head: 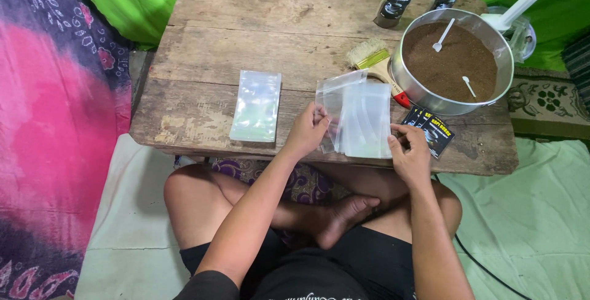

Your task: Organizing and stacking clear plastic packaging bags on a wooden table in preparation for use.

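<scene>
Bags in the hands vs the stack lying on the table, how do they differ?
The held clear bags are lifted and fanned out, tilted up off the table; the flat stack of bags lies squared up on the wooden table. The left hand and right hand pinch the held bags at their lower edges; nothing touches the flat stack. Both look like clear plastic pouches of similar size.

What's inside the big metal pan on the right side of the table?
The metal pan holds brown powder with two white spoons lying in it. The powder covers the pan's bottom, so nothing beneath it shows.
</scene>
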